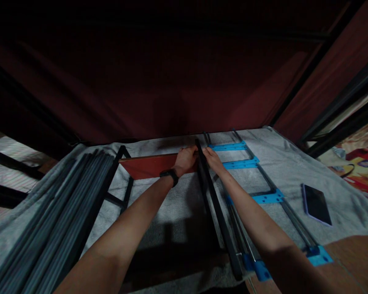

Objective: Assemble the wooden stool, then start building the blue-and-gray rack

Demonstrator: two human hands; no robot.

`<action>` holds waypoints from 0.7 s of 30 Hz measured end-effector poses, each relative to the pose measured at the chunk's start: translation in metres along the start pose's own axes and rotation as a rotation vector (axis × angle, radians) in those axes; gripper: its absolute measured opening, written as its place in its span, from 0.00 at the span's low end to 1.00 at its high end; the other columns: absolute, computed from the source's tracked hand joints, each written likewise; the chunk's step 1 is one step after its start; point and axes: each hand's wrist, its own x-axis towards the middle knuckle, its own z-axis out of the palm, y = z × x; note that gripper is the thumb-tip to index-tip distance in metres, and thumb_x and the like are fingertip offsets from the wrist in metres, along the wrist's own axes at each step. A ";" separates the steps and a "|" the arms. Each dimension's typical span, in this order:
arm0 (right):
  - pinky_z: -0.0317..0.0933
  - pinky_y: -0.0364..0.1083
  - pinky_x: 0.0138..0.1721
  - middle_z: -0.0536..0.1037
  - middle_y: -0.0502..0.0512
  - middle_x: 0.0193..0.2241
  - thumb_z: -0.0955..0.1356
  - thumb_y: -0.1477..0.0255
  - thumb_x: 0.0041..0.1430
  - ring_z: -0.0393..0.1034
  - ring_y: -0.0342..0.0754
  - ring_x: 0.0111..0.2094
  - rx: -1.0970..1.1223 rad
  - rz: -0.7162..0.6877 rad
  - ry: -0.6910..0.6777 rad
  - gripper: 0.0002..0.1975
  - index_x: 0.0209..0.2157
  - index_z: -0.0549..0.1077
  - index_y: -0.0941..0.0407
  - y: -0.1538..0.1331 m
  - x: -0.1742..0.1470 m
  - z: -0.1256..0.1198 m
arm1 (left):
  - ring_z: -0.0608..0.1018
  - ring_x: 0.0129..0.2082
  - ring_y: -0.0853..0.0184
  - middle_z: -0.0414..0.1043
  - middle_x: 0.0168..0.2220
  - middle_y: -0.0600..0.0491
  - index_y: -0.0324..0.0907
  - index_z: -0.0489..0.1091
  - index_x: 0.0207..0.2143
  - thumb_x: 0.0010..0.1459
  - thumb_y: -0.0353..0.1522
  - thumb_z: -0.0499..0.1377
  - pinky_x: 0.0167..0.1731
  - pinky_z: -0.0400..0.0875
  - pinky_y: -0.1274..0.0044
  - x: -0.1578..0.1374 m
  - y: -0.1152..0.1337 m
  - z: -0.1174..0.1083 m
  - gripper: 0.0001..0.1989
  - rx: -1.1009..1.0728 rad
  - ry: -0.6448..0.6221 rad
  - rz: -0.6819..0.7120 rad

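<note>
A reddish-brown board [153, 166] stands on its long edge between the sides of a black metal frame [219, 212]. My left hand [186, 158], with a black band at its wrist, is closed over the board's right end, close against the frame's right side bar. Across that bar, my right hand [213, 160] presses its curled fingers against the outer face near the far end. The fingertips of both hands are partly hidden at the joint, so any small part there cannot be made out.
Several dark grey tubes [58, 208] lie bundled on the left. Right of the frame is a metal rack with blue brackets [268, 198], and beyond it a phone [317, 204]. All rest on a grey blanket [294, 163]. A dark red panel [184, 90] rises behind.
</note>
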 end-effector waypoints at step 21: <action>0.58 0.45 0.37 0.66 0.47 0.24 0.58 0.60 0.59 0.63 0.47 0.32 0.189 0.093 -0.007 0.13 0.25 0.62 0.51 -0.005 0.002 0.008 | 0.76 0.50 0.59 0.77 0.47 0.45 0.40 0.71 0.45 0.62 0.26 0.52 0.53 0.65 0.67 -0.001 0.003 -0.001 0.12 0.093 -0.054 0.024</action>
